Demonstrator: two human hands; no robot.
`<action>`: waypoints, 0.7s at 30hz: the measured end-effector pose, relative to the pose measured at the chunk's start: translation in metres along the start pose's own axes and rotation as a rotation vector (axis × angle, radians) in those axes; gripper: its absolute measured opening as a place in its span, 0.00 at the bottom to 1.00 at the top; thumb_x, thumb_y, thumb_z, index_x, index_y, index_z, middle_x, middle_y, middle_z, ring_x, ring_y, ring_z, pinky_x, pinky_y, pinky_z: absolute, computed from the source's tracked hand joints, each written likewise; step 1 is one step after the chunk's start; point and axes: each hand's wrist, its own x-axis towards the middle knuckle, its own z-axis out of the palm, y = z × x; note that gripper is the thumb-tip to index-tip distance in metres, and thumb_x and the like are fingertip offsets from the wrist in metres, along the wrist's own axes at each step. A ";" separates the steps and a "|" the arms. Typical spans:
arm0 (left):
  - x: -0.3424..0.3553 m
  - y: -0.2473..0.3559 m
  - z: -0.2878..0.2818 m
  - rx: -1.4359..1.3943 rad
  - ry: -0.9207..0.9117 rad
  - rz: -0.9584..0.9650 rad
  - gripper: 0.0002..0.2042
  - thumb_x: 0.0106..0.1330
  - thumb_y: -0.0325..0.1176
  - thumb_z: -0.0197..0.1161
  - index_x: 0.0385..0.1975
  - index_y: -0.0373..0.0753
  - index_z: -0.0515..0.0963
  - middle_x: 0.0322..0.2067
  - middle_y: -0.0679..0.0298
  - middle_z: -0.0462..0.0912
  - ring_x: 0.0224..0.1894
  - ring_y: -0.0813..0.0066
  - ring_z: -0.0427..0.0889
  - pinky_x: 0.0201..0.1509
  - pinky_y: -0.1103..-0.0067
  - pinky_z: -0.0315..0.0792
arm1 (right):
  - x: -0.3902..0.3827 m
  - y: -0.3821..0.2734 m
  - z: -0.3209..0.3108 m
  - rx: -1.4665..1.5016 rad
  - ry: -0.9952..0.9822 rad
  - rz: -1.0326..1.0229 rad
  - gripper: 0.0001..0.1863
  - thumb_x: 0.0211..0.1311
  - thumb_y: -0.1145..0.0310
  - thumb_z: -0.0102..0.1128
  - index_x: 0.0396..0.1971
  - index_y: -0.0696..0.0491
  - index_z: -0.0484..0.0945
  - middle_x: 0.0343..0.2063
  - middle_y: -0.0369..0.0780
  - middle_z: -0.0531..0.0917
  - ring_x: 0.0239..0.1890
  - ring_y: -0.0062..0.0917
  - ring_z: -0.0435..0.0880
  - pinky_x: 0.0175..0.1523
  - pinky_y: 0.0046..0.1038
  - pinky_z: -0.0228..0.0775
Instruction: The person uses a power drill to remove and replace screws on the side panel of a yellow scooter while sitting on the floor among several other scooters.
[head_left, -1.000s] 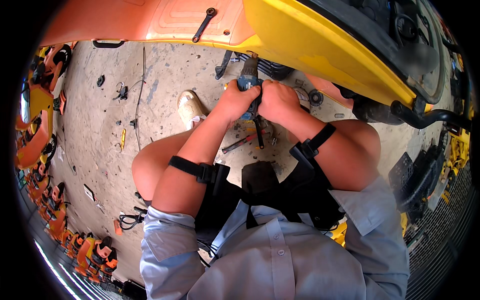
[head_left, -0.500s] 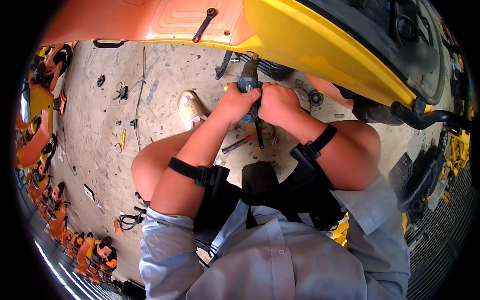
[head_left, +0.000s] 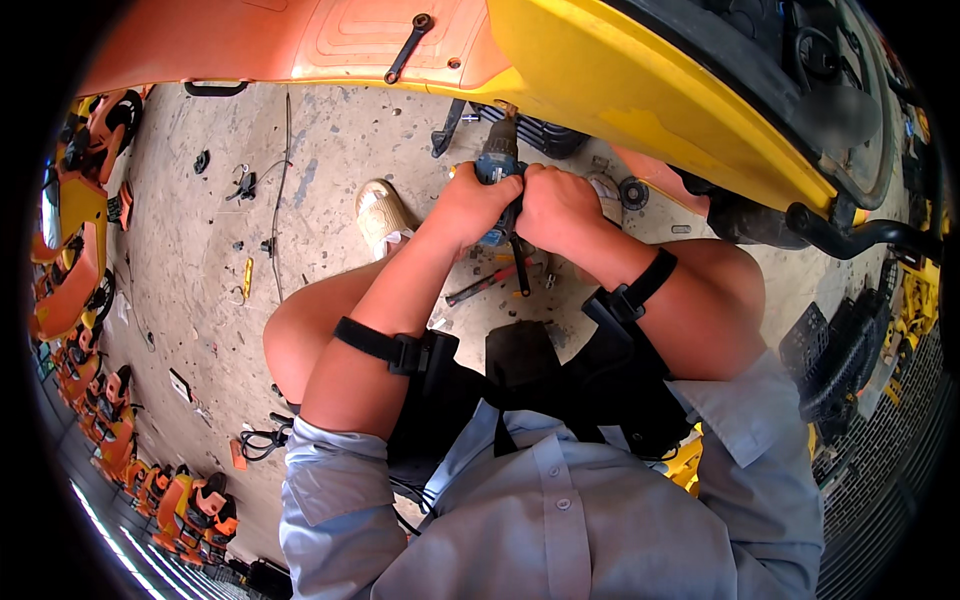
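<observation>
My left hand point(head_left: 478, 205) is closed around the upper body of a blue and black power drill point(head_left: 496, 162), and my right hand point(head_left: 555, 200) grips its right side. The drill points away from me, its nose at the lower edge of an orange and yellow body panel point(head_left: 610, 80), where a small brownish part point(head_left: 506, 107) shows. Whether the bit touches that part cannot be made out. A black wrench point(head_left: 408, 48) lies on the orange panel. Under my hands a red-handled tool point(head_left: 475, 287) lies on the floor.
Orange and yellow machines point(head_left: 75, 250) line the far left. A black ribbed part point(head_left: 548, 140) is behind the drill. A bent black tube point(head_left: 850, 235) sticks out at right, above black plastic parts point(head_left: 840, 360). Small parts and a cable point(head_left: 281, 190) lie on the concrete floor point(head_left: 200, 300).
</observation>
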 end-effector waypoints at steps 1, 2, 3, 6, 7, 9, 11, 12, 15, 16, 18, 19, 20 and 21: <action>0.001 -0.002 0.000 -0.012 -0.006 0.011 0.31 0.65 0.46 0.70 0.56 0.24 0.70 0.45 0.51 0.82 0.42 0.71 0.84 0.40 0.75 0.80 | 0.000 0.000 0.001 0.002 0.003 -0.001 0.19 0.52 0.70 0.66 0.44 0.62 0.79 0.42 0.51 0.85 0.43 0.44 0.88 0.49 0.38 0.81; 0.002 -0.004 0.000 -0.024 -0.012 0.022 0.31 0.65 0.46 0.69 0.57 0.24 0.70 0.45 0.51 0.82 0.42 0.71 0.84 0.41 0.75 0.80 | 0.000 0.001 0.001 0.008 0.004 -0.002 0.19 0.52 0.70 0.66 0.43 0.62 0.79 0.41 0.51 0.85 0.43 0.44 0.88 0.49 0.38 0.81; 0.003 -0.005 0.000 -0.014 -0.009 0.018 0.31 0.65 0.46 0.69 0.57 0.24 0.70 0.45 0.51 0.82 0.42 0.71 0.84 0.41 0.75 0.80 | 0.000 0.001 0.000 0.014 0.006 -0.004 0.19 0.52 0.70 0.66 0.43 0.62 0.79 0.41 0.51 0.85 0.43 0.44 0.88 0.49 0.38 0.81; 0.004 -0.005 -0.001 0.004 -0.003 0.011 0.31 0.65 0.45 0.69 0.57 0.24 0.70 0.45 0.51 0.82 0.42 0.71 0.84 0.42 0.75 0.80 | 0.000 0.000 0.000 0.019 0.002 -0.003 0.18 0.52 0.70 0.66 0.43 0.62 0.79 0.40 0.51 0.86 0.43 0.44 0.88 0.49 0.38 0.81; 0.003 -0.005 -0.001 -0.001 -0.005 0.010 0.31 0.65 0.45 0.69 0.57 0.24 0.70 0.45 0.51 0.82 0.43 0.71 0.84 0.42 0.75 0.80 | 0.000 0.000 0.000 0.016 0.000 0.001 0.19 0.52 0.69 0.66 0.43 0.62 0.79 0.40 0.51 0.86 0.43 0.44 0.88 0.49 0.38 0.81; 0.002 -0.003 0.000 -0.010 -0.007 0.013 0.31 0.65 0.45 0.69 0.57 0.25 0.70 0.45 0.51 0.82 0.43 0.70 0.84 0.43 0.75 0.80 | -0.001 0.000 0.000 0.014 0.012 -0.003 0.19 0.52 0.69 0.66 0.43 0.62 0.79 0.40 0.51 0.86 0.43 0.44 0.88 0.49 0.38 0.81; 0.001 -0.001 0.000 -0.016 -0.008 0.019 0.31 0.65 0.45 0.69 0.57 0.25 0.70 0.45 0.51 0.82 0.43 0.70 0.84 0.43 0.74 0.80 | -0.001 0.000 0.000 0.012 0.017 0.000 0.19 0.52 0.69 0.66 0.43 0.62 0.79 0.40 0.51 0.86 0.43 0.44 0.88 0.49 0.38 0.80; 0.003 -0.003 0.000 -0.011 -0.009 0.028 0.31 0.65 0.45 0.69 0.57 0.24 0.70 0.45 0.51 0.82 0.43 0.70 0.84 0.43 0.74 0.80 | 0.000 0.000 0.000 0.010 0.016 0.004 0.19 0.52 0.69 0.66 0.43 0.61 0.79 0.40 0.51 0.86 0.43 0.44 0.88 0.49 0.38 0.80; 0.008 -0.009 0.000 0.008 -0.007 0.037 0.31 0.65 0.45 0.69 0.57 0.24 0.70 0.45 0.51 0.82 0.43 0.70 0.84 0.43 0.74 0.80 | 0.000 -0.001 0.000 0.013 0.012 0.009 0.18 0.52 0.69 0.66 0.43 0.61 0.80 0.41 0.51 0.86 0.43 0.44 0.88 0.49 0.39 0.80; 0.007 -0.008 0.000 0.015 -0.005 0.030 0.31 0.65 0.45 0.69 0.57 0.24 0.70 0.45 0.51 0.82 0.43 0.70 0.84 0.44 0.74 0.80 | 0.000 0.000 0.000 0.014 0.010 0.011 0.18 0.52 0.69 0.66 0.43 0.61 0.80 0.41 0.50 0.86 0.44 0.44 0.88 0.49 0.39 0.80; 0.008 -0.008 0.001 0.022 -0.003 0.022 0.31 0.66 0.45 0.69 0.57 0.24 0.70 0.46 0.51 0.82 0.43 0.70 0.84 0.44 0.74 0.80 | 0.001 0.000 0.000 0.017 0.000 0.014 0.18 0.52 0.69 0.66 0.43 0.61 0.80 0.41 0.50 0.86 0.44 0.44 0.88 0.49 0.39 0.80; 0.008 -0.008 0.001 0.022 -0.002 0.021 0.31 0.66 0.45 0.69 0.57 0.24 0.70 0.46 0.51 0.82 0.43 0.70 0.84 0.44 0.74 0.80 | 0.001 0.001 0.000 0.019 -0.004 0.015 0.18 0.52 0.69 0.66 0.43 0.61 0.80 0.41 0.50 0.86 0.44 0.44 0.88 0.49 0.39 0.80; 0.008 -0.008 0.001 0.022 -0.001 0.019 0.31 0.66 0.45 0.69 0.57 0.24 0.70 0.46 0.51 0.82 0.43 0.70 0.84 0.44 0.74 0.80 | 0.000 0.001 -0.001 0.020 -0.001 0.014 0.18 0.52 0.69 0.66 0.43 0.61 0.80 0.41 0.50 0.86 0.44 0.44 0.88 0.49 0.39 0.80; 0.008 -0.008 0.002 0.032 0.007 0.023 0.31 0.66 0.45 0.69 0.57 0.24 0.70 0.46 0.51 0.82 0.43 0.70 0.84 0.44 0.74 0.80 | 0.000 0.001 -0.001 0.020 0.002 0.014 0.18 0.52 0.69 0.66 0.43 0.61 0.80 0.41 0.50 0.86 0.44 0.44 0.88 0.49 0.39 0.80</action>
